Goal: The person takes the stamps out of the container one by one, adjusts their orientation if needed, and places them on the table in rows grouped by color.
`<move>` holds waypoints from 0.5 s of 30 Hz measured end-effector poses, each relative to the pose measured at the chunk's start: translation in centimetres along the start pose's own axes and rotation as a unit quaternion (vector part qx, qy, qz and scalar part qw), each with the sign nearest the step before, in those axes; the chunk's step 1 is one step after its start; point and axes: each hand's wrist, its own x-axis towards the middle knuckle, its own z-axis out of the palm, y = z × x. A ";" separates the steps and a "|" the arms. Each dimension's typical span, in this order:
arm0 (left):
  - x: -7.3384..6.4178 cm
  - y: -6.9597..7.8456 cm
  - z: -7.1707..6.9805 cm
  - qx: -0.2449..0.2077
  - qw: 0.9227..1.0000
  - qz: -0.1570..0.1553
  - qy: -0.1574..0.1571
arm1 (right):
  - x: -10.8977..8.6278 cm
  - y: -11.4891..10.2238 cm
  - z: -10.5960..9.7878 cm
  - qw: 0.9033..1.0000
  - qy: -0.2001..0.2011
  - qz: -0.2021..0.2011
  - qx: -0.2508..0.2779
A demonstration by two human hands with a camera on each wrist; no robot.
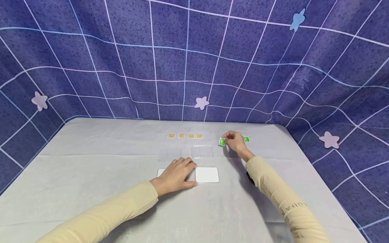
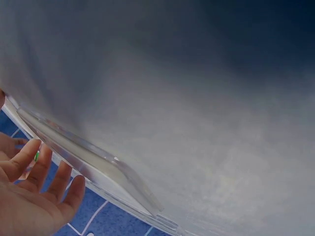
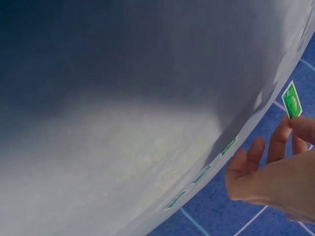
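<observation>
In the head view my right hand (image 1: pixel 235 141) pinches a small square green card (image 1: pixel 222 141) with a white border between thumb and fingertips. The right wrist view shows this green card (image 3: pixel 292 101) raised above the table. My left hand (image 1: pixel 177 175) rests over a white rectangular case (image 1: pixel 161 171), mostly hidden beneath it. Its thumb and index fingertip hold the left end of a second white case (image 1: pixel 207 174) with a clear rim. In the left wrist view, the other fingers (image 2: pixel 59 182) are spread beside a clear-edged case (image 2: pixel 83 155).
Several small tan cards (image 1: pixel 181 135) lie in a row at the back. Two clear plastic pieces (image 1: pixel 170 154) sit in front of them. More green cards (image 3: pixel 202 174) lie beside my right hand. A purple gridded cloth (image 1: pixel 170 67) hangs behind the grey-covered table (image 1: pixel 91 168).
</observation>
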 end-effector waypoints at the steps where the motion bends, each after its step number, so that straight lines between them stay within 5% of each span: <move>1: 0.0 0.0 0.0 0.000 1.000 0.000 0.000 | 0.2 0.1 0.0 1.000 0.001 -0.001 -0.001; 15: -0.1 0.0 -0.1 -0.002 1.000 0.002 -0.004 | 2.4 0.4 -0.4 1.000 0.013 0.016 -0.018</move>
